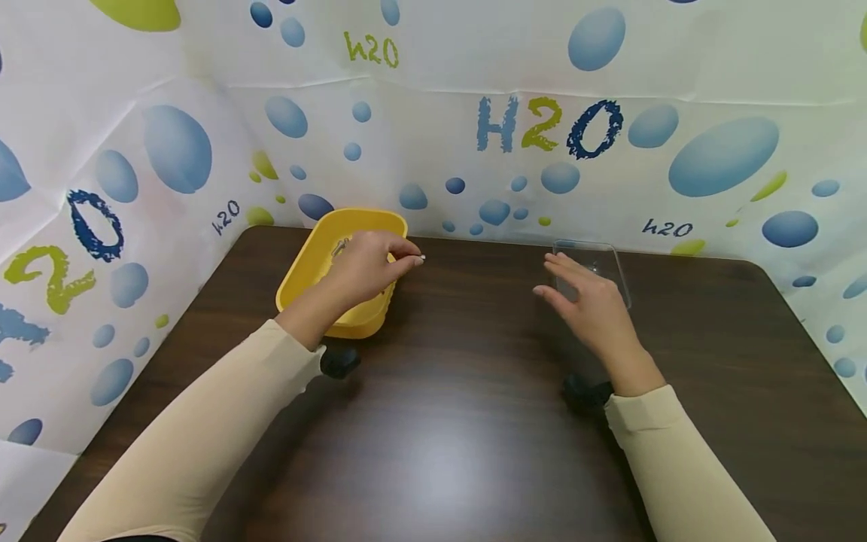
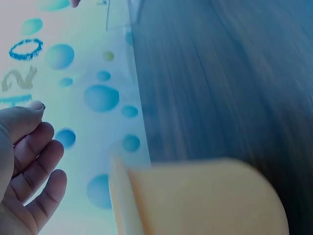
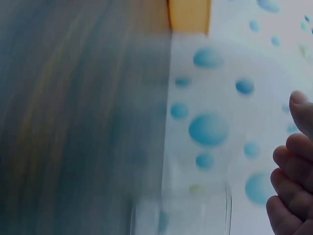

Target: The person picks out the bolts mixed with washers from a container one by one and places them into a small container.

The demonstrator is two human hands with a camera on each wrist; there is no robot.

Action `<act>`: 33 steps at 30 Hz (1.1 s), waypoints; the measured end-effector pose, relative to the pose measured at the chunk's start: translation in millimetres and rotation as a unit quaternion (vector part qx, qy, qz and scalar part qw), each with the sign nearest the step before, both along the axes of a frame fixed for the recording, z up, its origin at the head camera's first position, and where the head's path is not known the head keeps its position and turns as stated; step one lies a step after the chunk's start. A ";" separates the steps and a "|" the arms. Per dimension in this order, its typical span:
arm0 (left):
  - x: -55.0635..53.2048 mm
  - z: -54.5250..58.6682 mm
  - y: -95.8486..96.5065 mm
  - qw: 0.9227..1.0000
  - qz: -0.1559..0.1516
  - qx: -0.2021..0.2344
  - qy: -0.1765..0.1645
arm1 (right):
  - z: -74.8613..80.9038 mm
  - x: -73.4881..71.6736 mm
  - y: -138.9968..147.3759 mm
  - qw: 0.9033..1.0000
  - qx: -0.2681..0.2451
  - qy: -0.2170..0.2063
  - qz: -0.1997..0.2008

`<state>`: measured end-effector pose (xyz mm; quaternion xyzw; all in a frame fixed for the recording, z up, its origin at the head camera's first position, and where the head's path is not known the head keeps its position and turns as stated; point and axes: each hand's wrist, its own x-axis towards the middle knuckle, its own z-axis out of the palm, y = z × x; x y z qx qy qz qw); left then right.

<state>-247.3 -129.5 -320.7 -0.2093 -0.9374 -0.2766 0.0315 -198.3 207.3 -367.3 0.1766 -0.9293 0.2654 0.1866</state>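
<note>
My left hand (image 1: 366, 267) is over the yellow bin (image 1: 287, 290), pinching a small silvery piece (image 1: 423, 257) between thumb and forefinger. Its exact kind is too small to tell. Some small metal items (image 1: 340, 246) lie inside the bin, partly hidden by that hand. My right hand (image 1: 596, 309) hovers at a clear plastic container (image 1: 619, 275), its fingers extended and thumb apart, holding nothing. The hand covers part of the container, where something small and shiny (image 1: 594, 267) shows. In the right wrist view, the relaxed fingers (image 3: 293, 191) are beside the container's wall (image 3: 229, 210).
Both containers stand near the back edge of a dark wooden table (image 1: 467, 361), bin left and clear container right. A white sheet (image 1: 433, 120) printed with blue drops hangs behind and to the left. A dark wrist device (image 1: 340, 362) sits under the left cuff.
</note>
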 end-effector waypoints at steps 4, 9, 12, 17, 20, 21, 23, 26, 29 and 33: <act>5.1 0.4 17.9 1.000 -0.024 0.006 0.009 | 2.4 2.0 30.5 0.999 0.000 -0.031 -0.041; 7.9 -2.9 41.2 0.998 -0.057 0.008 0.027 | 0.9 6.0 67.6 0.994 0.010 -0.072 -0.082; 7.6 -4.0 56.3 0.997 -0.067 0.015 0.037 | -2.4 6.8 83.4 0.991 0.015 -0.098 -0.090; 7.6 -9.0 82.4 0.994 -0.092 0.034 0.052 | -11.8 5.6 95.6 0.990 0.018 -0.115 -0.081; 7.4 -12.4 99.1 0.991 -0.112 0.044 0.055 | -16.5 4.4 98.5 0.990 0.015 -0.119 -0.076; 6.8 -13.2 105.0 0.990 -0.118 0.048 0.053 | -17.4 4.1 99.2 0.990 0.013 -0.121 -0.077; 5.2 -14.4 117.1 0.989 -0.128 0.053 0.050 | -18.1 3.6 100.6 0.989 0.014 -0.127 -0.079; 2.6 -15.4 134.4 0.989 -0.134 0.054 0.042 | -18.1 3.5 103.2 0.987 0.017 -0.137 -0.083; 0.1 -16.8 148.6 0.989 -0.135 0.055 0.035 | -17.9 3.7 106.1 0.985 0.020 -0.150 -0.085; -2.6 -21.4 161.9 0.988 -0.138 0.064 0.018 | -18.7 3.2 108.5 0.982 0.019 -0.168 -0.086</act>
